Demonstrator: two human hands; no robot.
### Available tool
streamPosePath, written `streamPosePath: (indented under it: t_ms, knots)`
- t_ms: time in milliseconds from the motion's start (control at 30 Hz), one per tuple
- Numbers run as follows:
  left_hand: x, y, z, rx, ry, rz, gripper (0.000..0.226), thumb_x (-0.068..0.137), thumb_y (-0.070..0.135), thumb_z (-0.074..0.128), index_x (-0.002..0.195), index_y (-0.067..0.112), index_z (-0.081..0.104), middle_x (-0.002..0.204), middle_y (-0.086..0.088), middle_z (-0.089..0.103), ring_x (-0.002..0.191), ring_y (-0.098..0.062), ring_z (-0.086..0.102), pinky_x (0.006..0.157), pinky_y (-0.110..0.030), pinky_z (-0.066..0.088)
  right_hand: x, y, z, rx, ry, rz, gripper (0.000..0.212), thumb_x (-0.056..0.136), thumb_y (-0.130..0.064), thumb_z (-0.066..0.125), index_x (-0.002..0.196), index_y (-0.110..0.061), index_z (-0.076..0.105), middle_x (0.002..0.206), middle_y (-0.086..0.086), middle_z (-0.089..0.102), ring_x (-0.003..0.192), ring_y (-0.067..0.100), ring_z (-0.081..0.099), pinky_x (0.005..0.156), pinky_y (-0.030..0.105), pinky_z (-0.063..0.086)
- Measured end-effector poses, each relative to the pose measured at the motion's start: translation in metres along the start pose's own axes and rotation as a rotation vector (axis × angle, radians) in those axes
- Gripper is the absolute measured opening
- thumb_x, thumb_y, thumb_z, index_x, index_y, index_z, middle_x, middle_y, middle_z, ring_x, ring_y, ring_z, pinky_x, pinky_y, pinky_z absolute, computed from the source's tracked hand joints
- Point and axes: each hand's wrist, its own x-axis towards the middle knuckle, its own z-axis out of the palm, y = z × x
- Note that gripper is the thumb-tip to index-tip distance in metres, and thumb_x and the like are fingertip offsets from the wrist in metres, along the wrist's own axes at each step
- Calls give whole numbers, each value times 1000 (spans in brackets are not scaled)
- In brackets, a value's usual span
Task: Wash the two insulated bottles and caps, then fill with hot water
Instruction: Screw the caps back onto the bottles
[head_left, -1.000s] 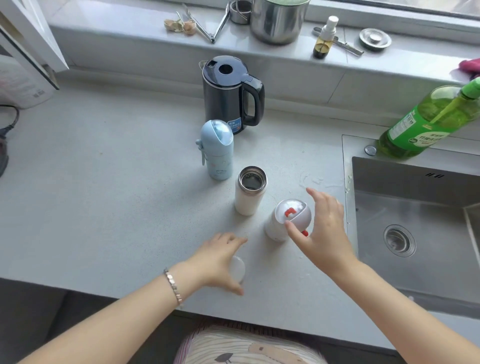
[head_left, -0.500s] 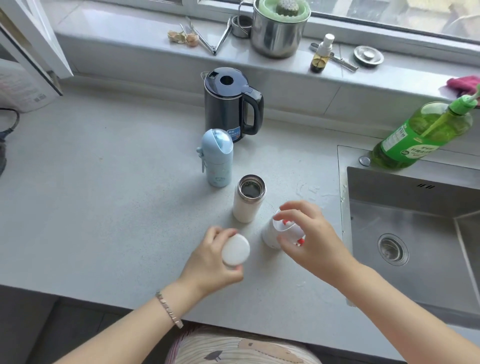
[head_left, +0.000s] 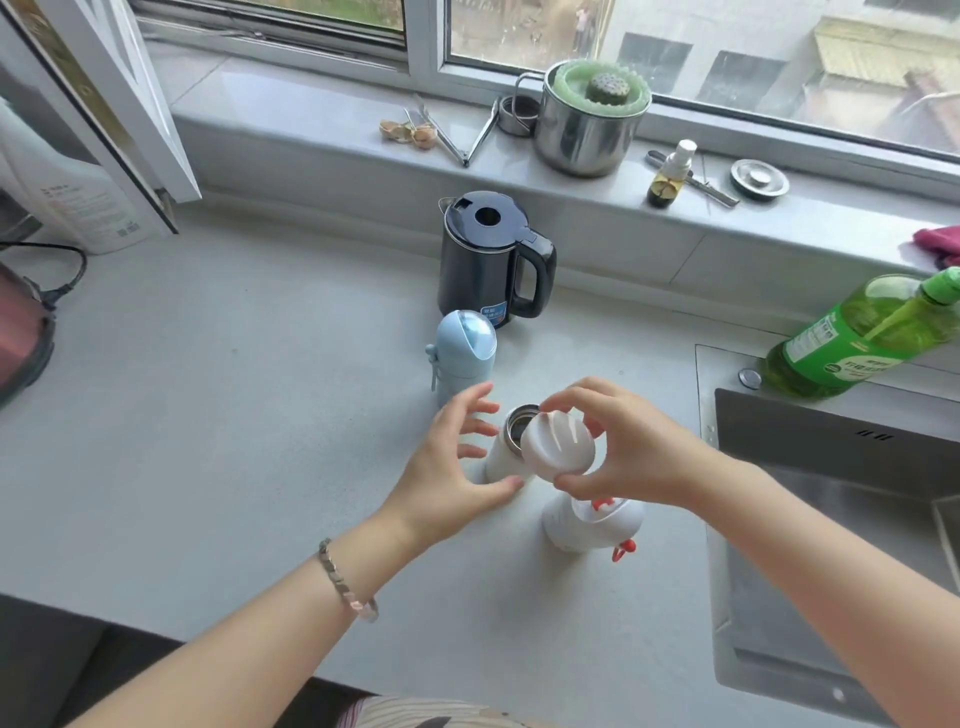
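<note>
Right hand (head_left: 641, 460): we see fingers and thumb pinching a white cap (head_left: 558, 441) over the mouth of the white bottle (head_left: 500, 463), mid-frame.
Left hand (head_left: 447, 475): fingers spread, holding nothing, just left of that bottle; we cannot tell if the thumb touches it.
Red-trimmed bottle (head_left: 592, 525): on the surface (head_left: 234, 415), just below the right hand.
Blue bottle (head_left: 465, 345): upright above the left hand, before the kettle (head_left: 488, 260).
Sink (head_left: 831, 545): right of the frame.

grey counter (head_left: 234, 415) – black kettle (head_left: 485, 260), blue bottle (head_left: 462, 345), open white bottle (head_left: 500, 465), white-and-red cap (head_left: 587, 530).
</note>
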Motion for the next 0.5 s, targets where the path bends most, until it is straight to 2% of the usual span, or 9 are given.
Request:
streamPosePath:
  t_ms: [67,167,267,333,400,500]
  knots:
    - [9,-15,3,9,65,-63,87,64,12,82,129,36,30,124,9,40,109,-2,47,88,-15,43,10,4,6,-17,26,57,64,67,-24,77,125,-27,51,115,-9,46,94,5,42,83,18,36]
    - [20,-36,8,100,0,-156,93,66,13,81,140,24,27,132,10,31,124,-5,37,102,-24,36,21,9,14,-36,9,68,66,69,-25,76,130,-26,50,117,-8,41,108,14,44,89,22,37]
    - [30,-46,17,71,-115,-223,96,65,22,83,143,30,27,144,14,33,132,-2,31,108,-25,30,29,8,14,-67,-46,59,66,69,-25,77,130,-25,50,118,-7,39,98,12,45,83,21,38]
    - [36,-43,23,68,-135,-233,91,63,23,85,138,36,35,137,18,43,125,0,38,98,-14,31,32,6,12,-106,-80,58,66,70,-25,76,130,-25,49,123,-5,39,95,12,45,79,21,37]
    - [40,-39,27,65,-105,-239,77,63,20,85,128,37,47,117,19,55,107,-2,49,82,-8,34,33,5,10,-157,-115,35,66,72,-23,75,132,-25,47,127,-4,41,104,15,47,82,22,38]
    - [41,-39,29,38,-63,-237,67,62,17,84,119,35,54,99,16,60,94,-5,54,76,-7,38,34,2,8,-209,-177,-10,65,73,-22,73,133,-24,46,129,-4,45,114,17,46,86,23,39]
